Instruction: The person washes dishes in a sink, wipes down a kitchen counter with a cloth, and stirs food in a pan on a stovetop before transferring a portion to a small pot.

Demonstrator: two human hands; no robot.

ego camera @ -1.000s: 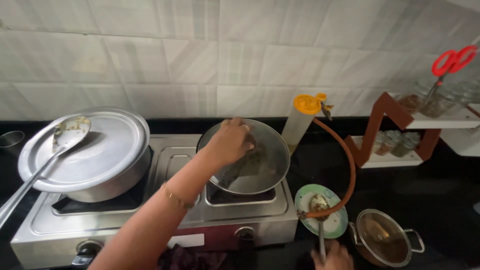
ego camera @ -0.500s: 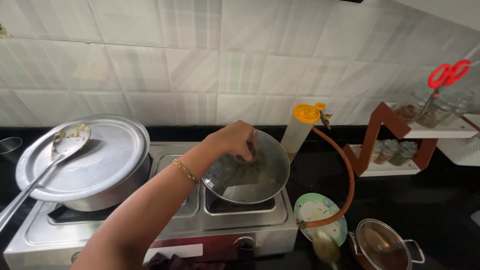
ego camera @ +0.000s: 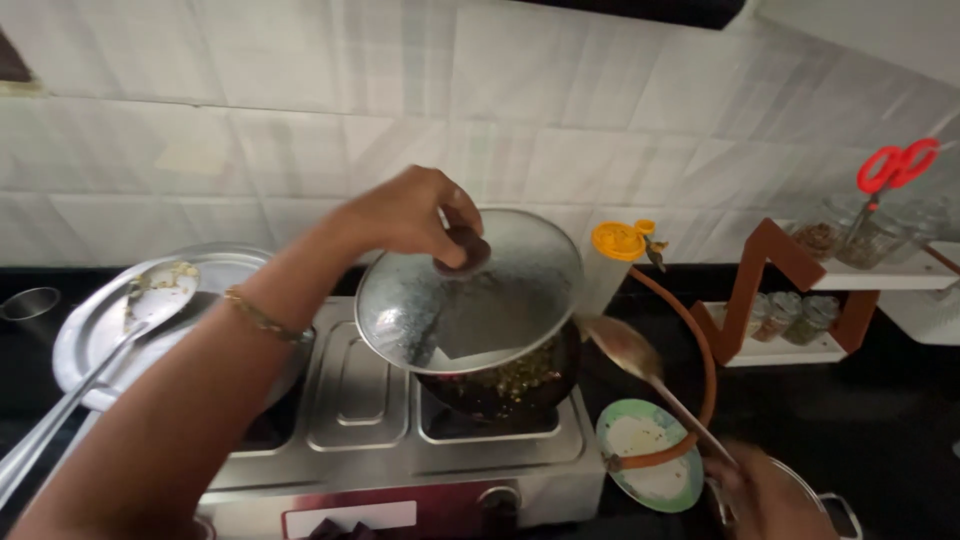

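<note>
My left hand point(ego camera: 405, 215) grips the dark knob of a round glass lid point(ego camera: 470, 295) and holds it tilted above a dark pan point(ego camera: 505, 385) on the right burner of a steel two-burner stove point(ego camera: 390, 440). Chopped yellow-green food shows in the pan under the lid's edge. At the lower right, my right hand point(ego camera: 770, 495) holds a metal ladle point(ego camera: 640, 375) by its handle, with the bowl raised beside the pan's right rim.
A covered steel pot point(ego camera: 110, 340) on the left burner carries a long spoon point(ego camera: 150, 305). A yellow-capped bottle point(ego camera: 610, 265), an orange gas hose point(ego camera: 700, 360), a green-rimmed plate point(ego camera: 650, 470), a small pot point(ego camera: 830, 510) and a spice shelf point(ego camera: 790, 300) with red scissors point(ego camera: 895, 165) stand right.
My left hand has lifted the glass lid off the pan and tilted it. My right hand has taken the ladle off the plate and raised it toward the pan.
</note>
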